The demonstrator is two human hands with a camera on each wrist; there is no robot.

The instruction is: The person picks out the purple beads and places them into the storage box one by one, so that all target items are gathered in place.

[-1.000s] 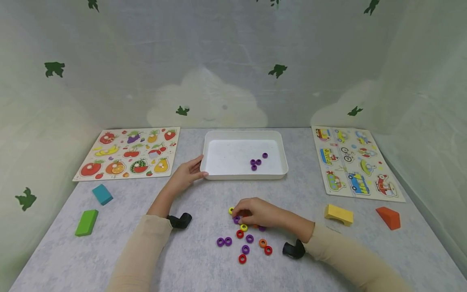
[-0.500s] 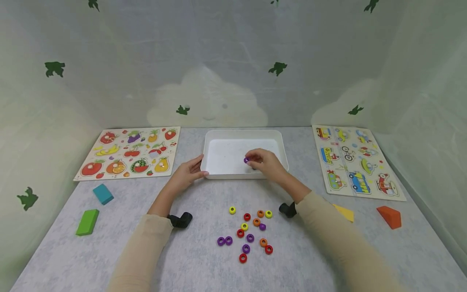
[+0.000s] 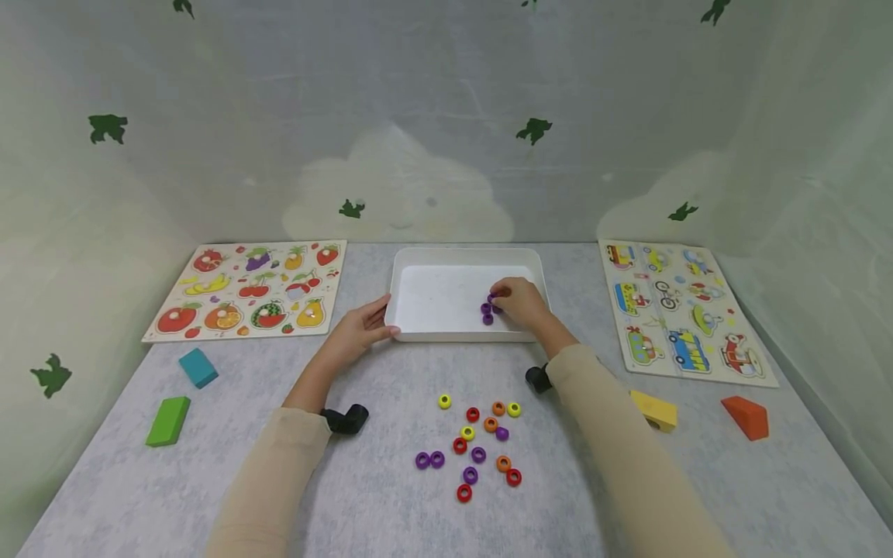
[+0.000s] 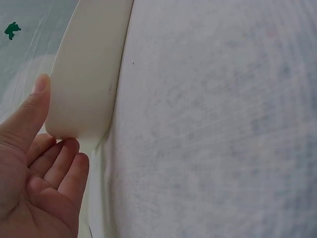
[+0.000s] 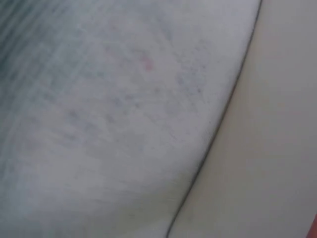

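Note:
A white rectangular tray (image 3: pixel 446 338) stands at the back middle of the table. My left hand (image 3: pixel 357 333) grips its left end, thumb near the front corner; the left wrist view shows the thumb (image 4: pixel 30 111) and curled fingers at the tray's wall (image 4: pixel 86 74). Over the tray's right half, my right hand (image 3: pixel 519 302) pinches a purple bead (image 3: pixel 491 297) at the fingertips. Close below it lie other purple beads (image 3: pixel 487 319), partly covered by the hand. In the right wrist view, only the tray's outer wall (image 5: pixel 257 139) and the tabletop show clearly.
Several loose purple, red, orange and yellow beads (image 3: pixel 478 455) lie in front of the tray. A fruit puzzle board (image 3: pixel 240 333) is at left, a vehicle puzzle board (image 3: pixel 649 310) at right. Blocks sit below them: teal (image 3: pixel 198 368), green (image 3: pixel 167 421), yellow (image 3: pixel 656 409), orange-red (image 3: pixel 746 417).
My right hand has carried a purple bead from the loose beads up into the tray, then shifted slightly right to the purple beads there. My left hand stays on the tray.

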